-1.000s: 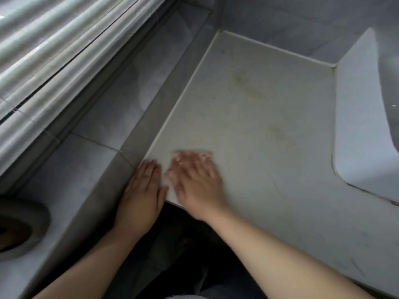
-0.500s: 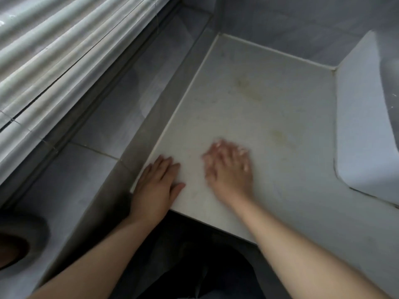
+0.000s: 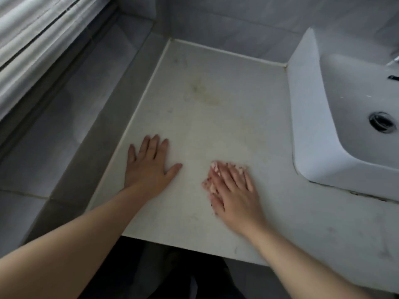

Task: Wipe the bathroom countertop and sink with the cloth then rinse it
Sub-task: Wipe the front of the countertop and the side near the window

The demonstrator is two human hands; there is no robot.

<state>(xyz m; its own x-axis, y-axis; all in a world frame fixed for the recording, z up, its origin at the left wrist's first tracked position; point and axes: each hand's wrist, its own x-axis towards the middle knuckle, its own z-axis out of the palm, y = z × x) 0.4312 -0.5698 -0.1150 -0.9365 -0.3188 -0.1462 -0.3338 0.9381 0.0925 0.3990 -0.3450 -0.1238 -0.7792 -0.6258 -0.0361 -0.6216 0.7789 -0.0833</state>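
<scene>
The cloth [image 3: 213,168], pressed under the straight fingers of the right hand [image 3: 234,192], is now carried rightward over the countertop [image 3: 205,126] toward the sink [image 3: 313,130]. The left hand [image 3: 149,167] is laid flat and empty; the stain [image 3: 203,93] behind is judged still unwiped.

The countertop [image 3: 216,126] runs back to the wall [image 3: 237,29], with a lower ledge [image 3: 64,126] along its left side and blinds [image 3: 32,39] beyond that. The sink [image 3: 306,104] sits on the countertop's right part, its drain [image 3: 381,121] inside. Near the front, the left hand [image 3: 149,167] lies flat by the left edge. The right hand [image 3: 233,190] lies flat beside it, between it and the sink, over a cloth [image 3: 215,167] barely showing at the fingertips.
</scene>
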